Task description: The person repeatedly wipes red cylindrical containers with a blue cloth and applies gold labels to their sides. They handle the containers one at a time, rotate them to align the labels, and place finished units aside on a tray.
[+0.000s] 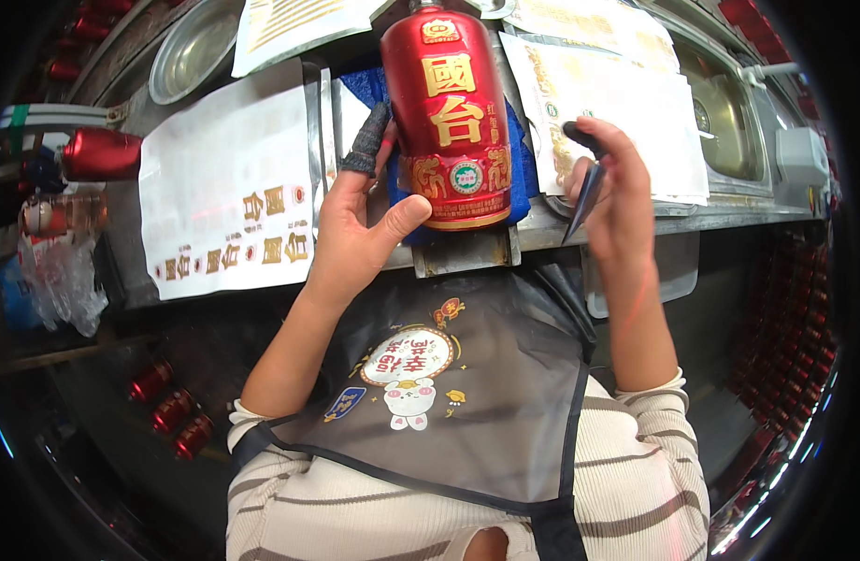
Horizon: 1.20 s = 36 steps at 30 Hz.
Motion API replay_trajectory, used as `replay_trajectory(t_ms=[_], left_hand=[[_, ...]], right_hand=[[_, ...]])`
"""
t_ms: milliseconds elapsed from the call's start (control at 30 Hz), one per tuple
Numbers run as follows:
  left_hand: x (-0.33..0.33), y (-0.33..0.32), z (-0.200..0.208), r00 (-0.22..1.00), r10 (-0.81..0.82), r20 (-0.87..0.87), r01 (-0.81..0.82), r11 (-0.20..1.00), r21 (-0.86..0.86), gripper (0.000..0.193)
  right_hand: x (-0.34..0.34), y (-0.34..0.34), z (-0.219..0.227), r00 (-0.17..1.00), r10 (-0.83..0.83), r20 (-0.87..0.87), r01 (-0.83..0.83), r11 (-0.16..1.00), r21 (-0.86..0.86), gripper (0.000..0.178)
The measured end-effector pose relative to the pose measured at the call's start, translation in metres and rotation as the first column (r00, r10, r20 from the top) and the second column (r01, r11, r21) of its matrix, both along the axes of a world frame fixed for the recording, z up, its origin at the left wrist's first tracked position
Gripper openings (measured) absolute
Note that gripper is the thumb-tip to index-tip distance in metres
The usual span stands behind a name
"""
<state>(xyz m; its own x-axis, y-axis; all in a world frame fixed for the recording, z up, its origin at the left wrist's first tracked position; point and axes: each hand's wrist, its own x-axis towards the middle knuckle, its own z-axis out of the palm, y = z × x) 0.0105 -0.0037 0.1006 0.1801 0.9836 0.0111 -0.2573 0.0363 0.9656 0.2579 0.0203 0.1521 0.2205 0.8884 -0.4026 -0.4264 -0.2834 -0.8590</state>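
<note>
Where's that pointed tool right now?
In the head view, the pointed tool is in the person's right hand, right of the red bottle.

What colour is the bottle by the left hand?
The bottle is mainly red with gold decoration, clearest in the head view.

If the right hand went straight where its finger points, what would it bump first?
Probably the red bottle: the right hand points left toward it, though its height above the white sheet is unclear.

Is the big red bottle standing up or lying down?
The red bottle lies on its back: gold-marked front facing up, base toward the apron.
</note>
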Motion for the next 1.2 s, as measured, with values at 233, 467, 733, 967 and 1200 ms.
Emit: replay_trajectory(t_ms=[233, 467, 733, 967, 1200], left_hand=[[0.005, 0.000, 0.004, 0.998, -0.046, 0.031, 0.047, 0.998, -0.038, 0.081], [0.003, -0.005, -0.004, 0.998, 0.016, -0.067, -0.016, 1.000, 0.002, 0.077], [-0.001, -0.004, -0.004, 0.980, 0.040, -0.197, -0.032, 0.998, 0.045, 0.071], [0.002, -0.006, -0.002, 0.978, 0.059, -0.201, -0.054, 0.998, 0.033, 0.066], [0.001, -0.004, -0.007, 0.963, 0.088, -0.253, -0.069, 0.994, 0.081, 0.070]], right_hand=[[-0.054, -0.034, 0.032, 0.742, 0.129, 0.658, -0.420, 0.854, 0.306, 0.037], [-0.018, -0.014, 0.014, 0.665, 0.078, 0.742, -0.274, 0.950, 0.146, 0.023], [-0.016, -0.018, -0.003, 0.747, 0.021, 0.664, -0.206, 0.958, 0.202, 0.028], [-0.022, -0.028, 0.001, 0.740, 0.025, 0.672, -0.234, 0.946, 0.223, 0.026], [-0.033, -0.045, 0.001, 0.624, -0.102, 0.775, -0.290, 0.890, 0.351, 0.023]])
